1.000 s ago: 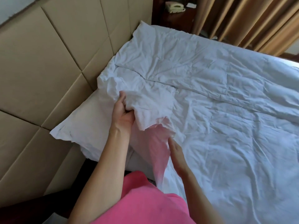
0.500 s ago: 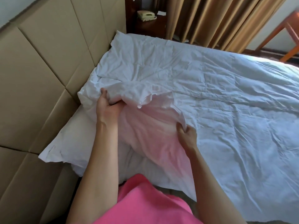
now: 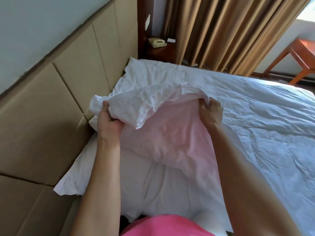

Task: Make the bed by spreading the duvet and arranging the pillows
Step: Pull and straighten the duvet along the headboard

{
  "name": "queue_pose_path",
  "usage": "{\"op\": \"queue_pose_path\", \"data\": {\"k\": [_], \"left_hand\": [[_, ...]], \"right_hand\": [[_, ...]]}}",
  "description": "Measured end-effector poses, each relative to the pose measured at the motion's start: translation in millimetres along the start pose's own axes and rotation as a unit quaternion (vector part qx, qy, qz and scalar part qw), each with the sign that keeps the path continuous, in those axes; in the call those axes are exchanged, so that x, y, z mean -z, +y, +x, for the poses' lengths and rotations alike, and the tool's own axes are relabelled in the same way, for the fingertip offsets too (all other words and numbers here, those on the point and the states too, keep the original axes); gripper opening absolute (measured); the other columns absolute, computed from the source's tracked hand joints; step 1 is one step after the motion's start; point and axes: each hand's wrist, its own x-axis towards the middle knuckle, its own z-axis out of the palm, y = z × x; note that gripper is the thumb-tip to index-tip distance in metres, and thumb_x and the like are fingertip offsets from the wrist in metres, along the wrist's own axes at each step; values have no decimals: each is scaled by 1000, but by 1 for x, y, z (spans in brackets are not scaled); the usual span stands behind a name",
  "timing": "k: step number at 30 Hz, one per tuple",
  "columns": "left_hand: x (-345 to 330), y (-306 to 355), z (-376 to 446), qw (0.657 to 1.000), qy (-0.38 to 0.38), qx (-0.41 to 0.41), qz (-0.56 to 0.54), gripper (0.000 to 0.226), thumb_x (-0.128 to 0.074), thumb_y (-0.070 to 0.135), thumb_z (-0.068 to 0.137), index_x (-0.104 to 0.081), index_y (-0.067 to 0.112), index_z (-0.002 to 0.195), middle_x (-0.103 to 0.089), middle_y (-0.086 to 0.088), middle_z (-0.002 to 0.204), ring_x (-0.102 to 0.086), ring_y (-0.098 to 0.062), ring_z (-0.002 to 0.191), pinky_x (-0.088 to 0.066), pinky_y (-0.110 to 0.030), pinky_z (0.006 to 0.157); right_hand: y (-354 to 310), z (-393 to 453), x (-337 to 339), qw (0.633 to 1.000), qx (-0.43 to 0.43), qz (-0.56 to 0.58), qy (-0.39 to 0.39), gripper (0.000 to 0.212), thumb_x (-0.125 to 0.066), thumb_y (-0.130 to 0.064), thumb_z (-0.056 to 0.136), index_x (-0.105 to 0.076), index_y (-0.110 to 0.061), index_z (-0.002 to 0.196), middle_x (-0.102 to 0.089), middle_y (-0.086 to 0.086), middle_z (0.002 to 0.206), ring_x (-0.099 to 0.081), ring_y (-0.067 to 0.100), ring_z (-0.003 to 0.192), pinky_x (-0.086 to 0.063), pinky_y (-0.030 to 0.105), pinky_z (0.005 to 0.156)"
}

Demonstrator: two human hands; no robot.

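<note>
Beige padded headboard (image 3: pixel 56 103) on the left, brown curtains (image 3: pixel 226 31) behind the bed. Left hand (image 3: pixel 109 123) and right hand (image 3: pixel 211 113) apart, each clamped on the duvet (image 3: pixel 255 133) edge, lifted and folded back above the pillow (image 3: pixel 153 181) by the headboard.

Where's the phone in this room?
The phone sits on the dark nightstand at the top of the head view, between the headboard and curtains.

bed (image 3: pixel 305 97) runs along tan padded headboard (image 3: pixel 71 79); white crumpled duvet (image 3: pixel 255 142) covers most of it, white pillow (image 3: pixel 153 188) lies at head end, duvet's near edge raised off pillow.
</note>
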Motion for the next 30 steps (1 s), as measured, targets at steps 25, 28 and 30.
{"op": "queue_pose_path", "data": {"k": [25,28,30], "left_hand": [[-155,-3,293,908,85,-238,334,60,-24,29,98,-48,-21,119,-55,-38,122,-54,-45,119,-44,-47,103],[-179,-5,350,906,125,-250,319,58,-24,23,100,-35,-18,139,-34,-34,147,-35,-47,137,-27,-49,114],[-197,2,378,895,159,-280,310,50,-24,16,101,-50,-18,125,-49,-28,137,-54,-44,121,-44,-43,101]], "right_hand": [[-69,368,-104,987,57,124,83,34,-46,-27,96,-42,-25,63,-53,-1,71,-53,33,83,-40,42,85],[-79,440,-129,985,61,147,66,25,-46,-31,96,-62,-22,78,-62,2,78,-55,34,91,-35,35,88],[-87,476,-147,985,74,143,54,25,-46,-33,96,-68,-21,91,-68,7,88,-56,36,98,-26,29,86]]}}
